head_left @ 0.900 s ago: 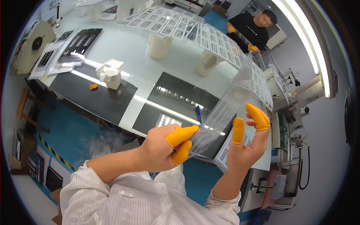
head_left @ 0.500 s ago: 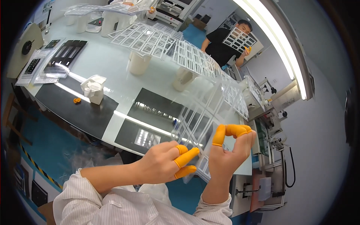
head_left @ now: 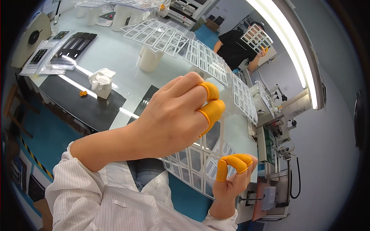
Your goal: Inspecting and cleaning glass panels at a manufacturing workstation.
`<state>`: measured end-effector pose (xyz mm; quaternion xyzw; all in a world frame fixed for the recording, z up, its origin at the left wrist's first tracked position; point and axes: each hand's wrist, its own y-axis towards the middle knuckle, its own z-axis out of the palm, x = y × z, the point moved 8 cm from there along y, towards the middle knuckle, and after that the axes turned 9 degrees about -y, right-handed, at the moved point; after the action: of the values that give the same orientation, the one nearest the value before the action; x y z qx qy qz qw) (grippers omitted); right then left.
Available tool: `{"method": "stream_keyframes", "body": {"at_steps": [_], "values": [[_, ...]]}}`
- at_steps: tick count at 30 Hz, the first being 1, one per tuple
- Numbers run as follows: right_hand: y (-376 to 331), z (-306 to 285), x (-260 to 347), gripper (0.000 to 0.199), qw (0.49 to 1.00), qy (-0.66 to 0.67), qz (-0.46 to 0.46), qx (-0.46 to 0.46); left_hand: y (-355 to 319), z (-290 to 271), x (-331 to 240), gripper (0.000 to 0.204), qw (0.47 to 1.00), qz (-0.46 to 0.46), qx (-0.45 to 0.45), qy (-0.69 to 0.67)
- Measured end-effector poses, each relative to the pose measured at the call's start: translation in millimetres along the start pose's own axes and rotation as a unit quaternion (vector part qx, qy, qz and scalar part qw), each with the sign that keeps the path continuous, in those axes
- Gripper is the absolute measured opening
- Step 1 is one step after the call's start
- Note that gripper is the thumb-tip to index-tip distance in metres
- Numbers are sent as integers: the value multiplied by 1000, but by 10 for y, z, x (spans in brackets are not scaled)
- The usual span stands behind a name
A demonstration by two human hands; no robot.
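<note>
My right hand pinches the edge of a clear sheet printed with white rectangular frames. The sheet hangs tilted over the table's near edge, partly over my lap. My left hand is raised above and in front of it, fingers curled closed. Its fingertips are turned away, so whatever they grip is hidden; the upper part of the sheet passes just behind them. Orange finger cots cover fingers on both hands.
More framed sheets lie on white cylinders across the table. A tissue holder, loose finger cots and a dark mat are at left. Another person holds a framed sheet beyond. Equipment stands at right.
My left hand has risen and its fingers have curled closed. My right hand has moved slightly down, and the sheet has swung down from over the table toward my lap.
</note>
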<state>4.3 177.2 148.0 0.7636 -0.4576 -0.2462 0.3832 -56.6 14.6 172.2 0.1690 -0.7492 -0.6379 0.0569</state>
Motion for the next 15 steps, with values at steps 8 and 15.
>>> {"method": "stream_keyframes", "body": {"at_steps": [8, 15], "values": [[-54, 86, 51, 12, 999, 28, 20, 6, -111, 86, -131, 15, 986, 142, 0, 90], [-86, 209, -342, 19, 996, 10, 76, -46, -590, 387, 162, 25, 956, -176, 70, -222]]}}
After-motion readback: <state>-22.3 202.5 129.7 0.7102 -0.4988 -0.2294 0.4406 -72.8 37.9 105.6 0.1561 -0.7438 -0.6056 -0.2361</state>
